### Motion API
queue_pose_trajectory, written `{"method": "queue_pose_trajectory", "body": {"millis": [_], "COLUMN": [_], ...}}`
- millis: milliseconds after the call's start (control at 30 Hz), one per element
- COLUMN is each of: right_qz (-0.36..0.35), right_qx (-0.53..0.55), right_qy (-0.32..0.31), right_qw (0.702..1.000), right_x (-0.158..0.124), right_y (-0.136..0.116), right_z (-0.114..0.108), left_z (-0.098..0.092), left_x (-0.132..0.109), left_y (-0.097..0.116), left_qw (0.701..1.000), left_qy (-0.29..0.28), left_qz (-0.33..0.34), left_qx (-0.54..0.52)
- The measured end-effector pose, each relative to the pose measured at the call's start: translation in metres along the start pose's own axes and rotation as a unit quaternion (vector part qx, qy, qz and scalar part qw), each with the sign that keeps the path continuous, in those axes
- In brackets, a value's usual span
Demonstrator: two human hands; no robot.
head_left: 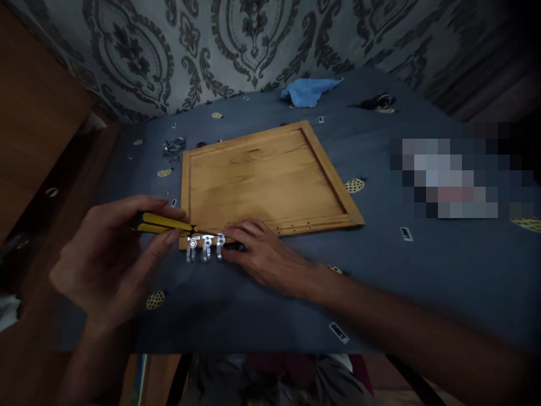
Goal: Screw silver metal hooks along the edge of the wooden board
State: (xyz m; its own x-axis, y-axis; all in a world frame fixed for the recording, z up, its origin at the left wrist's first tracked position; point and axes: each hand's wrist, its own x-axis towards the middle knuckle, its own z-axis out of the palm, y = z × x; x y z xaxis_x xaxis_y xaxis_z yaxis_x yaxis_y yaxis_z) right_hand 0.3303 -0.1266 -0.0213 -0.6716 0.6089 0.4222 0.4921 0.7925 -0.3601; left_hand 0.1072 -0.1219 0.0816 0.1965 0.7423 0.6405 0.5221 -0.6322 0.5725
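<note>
My left hand (122, 254) is closed around the yellow and black handle of a screwdriver (164, 223). Its shaft points right, toward the rightmost of three silver metal hooks (207, 248). These sit in a row along the near edge of a framed wooden board (253, 175), which lies flat with its near left corner by my left hand. My right hand (264, 254) rests at that same edge, its thumb and fingers closed in about the rightmost hook. Whether the screwdriver tip touches a screw is too small to tell. Small dark holes run along the edge farther right.
A pile of small metal hardware (173, 148) lies beyond the board's left side. A blue cloth (310, 91) and a black object with a cord (376, 102) are at the back. A pixelated patch covers something at right. A brown wooden cabinet (38, 73) stands at left.
</note>
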Motion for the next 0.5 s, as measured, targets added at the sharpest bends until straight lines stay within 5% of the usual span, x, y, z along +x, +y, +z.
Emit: {"method": "queue_pose_trajectory", "body": {"millis": [500], "right_qz": [-0.015], "right_qx": [-0.005], "right_qy": [0.020], "right_qw": [1.000], "right_x": [0.0008], "right_y": [-0.0001], "right_z": [-0.0001], "left_z": [0.0052], "left_x": [-0.0038], "left_y": [-0.0087], "left_qw": [0.994], "left_qy": [-0.106], "left_qz": [-0.005], "left_qx": [0.025]}}
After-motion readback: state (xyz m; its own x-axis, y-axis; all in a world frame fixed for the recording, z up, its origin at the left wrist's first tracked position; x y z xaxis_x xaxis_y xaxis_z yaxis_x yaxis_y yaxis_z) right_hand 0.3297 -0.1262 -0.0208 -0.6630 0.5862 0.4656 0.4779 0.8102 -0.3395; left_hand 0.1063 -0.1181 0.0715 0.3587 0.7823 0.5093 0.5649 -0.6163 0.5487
